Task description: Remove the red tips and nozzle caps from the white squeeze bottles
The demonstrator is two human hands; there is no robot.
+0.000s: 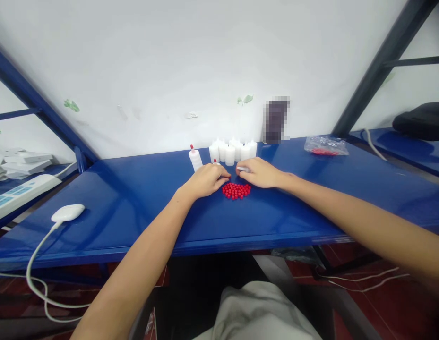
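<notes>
My left hand (207, 180) is closed, thumb and fingertips pinched together at the edge of a pile of small red caps (236, 191). What it pinches is too small to make out. Facing it, my right hand (258, 173) has its fingers curled round a small white piece (244, 169), mostly hidden by them. A white squeeze bottle with a red tip (195, 159) stands just beyond my left hand. Another red tip (215, 161) shows above that hand's knuckles. Behind both hands, several white bottles (229, 156) stand upright in a cluster.
A clear bag with red pieces (325, 146) lies at the back right of the blue table (141, 203). A dark blurred object (276, 120) leans on the wall. At left are a white corded device (67, 213) and a power strip (26, 193).
</notes>
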